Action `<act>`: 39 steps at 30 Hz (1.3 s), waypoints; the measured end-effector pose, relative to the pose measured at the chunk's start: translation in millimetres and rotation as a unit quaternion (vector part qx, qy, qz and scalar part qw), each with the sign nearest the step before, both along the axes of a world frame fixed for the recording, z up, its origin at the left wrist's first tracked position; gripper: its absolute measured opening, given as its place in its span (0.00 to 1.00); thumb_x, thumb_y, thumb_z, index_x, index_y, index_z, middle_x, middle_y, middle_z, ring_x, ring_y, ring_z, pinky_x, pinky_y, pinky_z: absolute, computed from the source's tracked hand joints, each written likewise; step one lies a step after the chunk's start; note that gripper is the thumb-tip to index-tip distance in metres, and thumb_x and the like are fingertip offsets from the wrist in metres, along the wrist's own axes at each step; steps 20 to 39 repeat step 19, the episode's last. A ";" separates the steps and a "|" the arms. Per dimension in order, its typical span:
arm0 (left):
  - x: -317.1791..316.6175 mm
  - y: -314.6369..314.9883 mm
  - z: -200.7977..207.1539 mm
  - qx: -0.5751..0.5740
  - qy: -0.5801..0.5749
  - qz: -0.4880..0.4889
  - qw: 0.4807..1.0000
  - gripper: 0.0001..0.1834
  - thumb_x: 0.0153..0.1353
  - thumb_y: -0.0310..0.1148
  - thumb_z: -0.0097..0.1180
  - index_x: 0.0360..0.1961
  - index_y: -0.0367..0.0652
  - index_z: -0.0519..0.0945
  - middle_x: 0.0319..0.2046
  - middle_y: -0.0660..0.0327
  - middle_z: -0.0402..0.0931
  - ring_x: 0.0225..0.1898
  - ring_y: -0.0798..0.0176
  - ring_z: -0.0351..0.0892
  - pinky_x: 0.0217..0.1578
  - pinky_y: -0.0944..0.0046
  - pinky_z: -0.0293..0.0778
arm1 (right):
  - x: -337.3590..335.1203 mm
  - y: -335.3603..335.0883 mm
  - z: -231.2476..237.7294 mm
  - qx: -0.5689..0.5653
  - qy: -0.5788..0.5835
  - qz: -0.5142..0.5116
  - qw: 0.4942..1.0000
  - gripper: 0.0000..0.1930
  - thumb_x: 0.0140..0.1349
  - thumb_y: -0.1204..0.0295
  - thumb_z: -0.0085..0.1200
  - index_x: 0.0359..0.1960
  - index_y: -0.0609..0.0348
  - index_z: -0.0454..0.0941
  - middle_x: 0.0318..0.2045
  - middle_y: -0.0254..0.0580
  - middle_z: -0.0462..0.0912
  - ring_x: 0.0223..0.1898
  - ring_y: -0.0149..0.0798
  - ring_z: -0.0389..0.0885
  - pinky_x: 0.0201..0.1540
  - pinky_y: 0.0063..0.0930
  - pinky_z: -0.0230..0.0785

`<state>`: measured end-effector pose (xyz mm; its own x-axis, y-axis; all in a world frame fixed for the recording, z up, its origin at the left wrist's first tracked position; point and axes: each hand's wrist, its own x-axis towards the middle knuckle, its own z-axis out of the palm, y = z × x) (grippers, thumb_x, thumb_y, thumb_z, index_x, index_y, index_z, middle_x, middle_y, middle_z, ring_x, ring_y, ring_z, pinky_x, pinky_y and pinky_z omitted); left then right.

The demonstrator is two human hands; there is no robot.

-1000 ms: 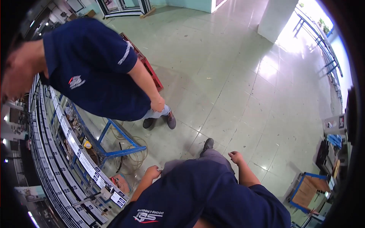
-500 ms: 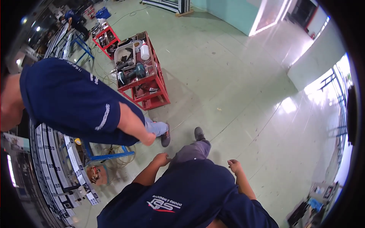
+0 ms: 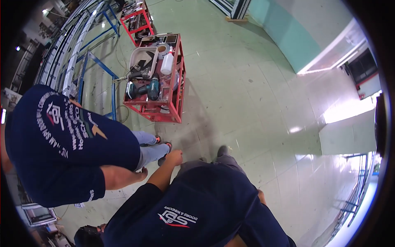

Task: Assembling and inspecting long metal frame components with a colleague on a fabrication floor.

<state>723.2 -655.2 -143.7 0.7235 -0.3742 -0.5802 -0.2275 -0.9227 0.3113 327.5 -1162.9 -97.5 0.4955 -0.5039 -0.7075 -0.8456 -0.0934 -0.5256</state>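
Note:
My left hand hangs in front of me at the end of its bare forearm, fingers curled in and no object showing. My right hand is low by my right hip; the navy sleeve and shirt cover most of it, so its fingers are hidden. Neither touches any object that I can see. Ahead, a red tool cart carries a teal and black cordless drill, a white bottle, a tape roll and a pale bin with dark pieces in it.
Close on my left, a co-worker in a navy shirt stands with their back toward me. Long profiles rest on blue stands beyond. Another red cart is farther off. A wall corner juts out at the right.
The view has moved forward and turned, so the cart's top faces me more squarely. The co-worker now shows their back and sits lower at left. My right hand has dropped back beside my body.

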 end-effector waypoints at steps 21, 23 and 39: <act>393.6 72.7 109.0 0.130 -0.269 0.209 0.931 0.33 0.69 0.27 0.62 0.76 0.51 0.76 0.71 0.49 0.80 0.77 0.43 0.75 0.78 0.40 0.66 | 708.6 -265.3 -39.3 -0.120 -0.064 0.304 0.943 0.29 0.76 0.48 0.66 0.64 0.61 0.90 0.45 0.54 0.96 0.46 0.48 0.97 0.56 0.41 0.86; 393.6 72.7 109.0 0.130 -0.269 0.209 0.931 0.33 0.69 0.27 0.62 0.76 0.51 0.76 0.71 0.49 0.80 0.77 0.43 0.75 0.78 0.40 0.66 | 708.6 -265.3 -39.3 -0.120 -0.064 0.304 0.943 0.29 0.76 0.48 0.66 0.64 0.61 0.90 0.45 0.54 0.96 0.46 0.48 0.97 0.56 0.41 0.86; 393.6 72.7 109.0 0.130 -0.269 0.209 0.931 0.33 0.69 0.27 0.62 0.76 0.51 0.76 0.71 0.49 0.80 0.77 0.43 0.75 0.78 0.40 0.66 | 708.6 -265.3 -39.3 -0.120 -0.064 0.304 0.943 0.29 0.76 0.48 0.66 0.64 0.61 0.90 0.45 0.54 0.96 0.46 0.48 0.97 0.56 0.41 0.86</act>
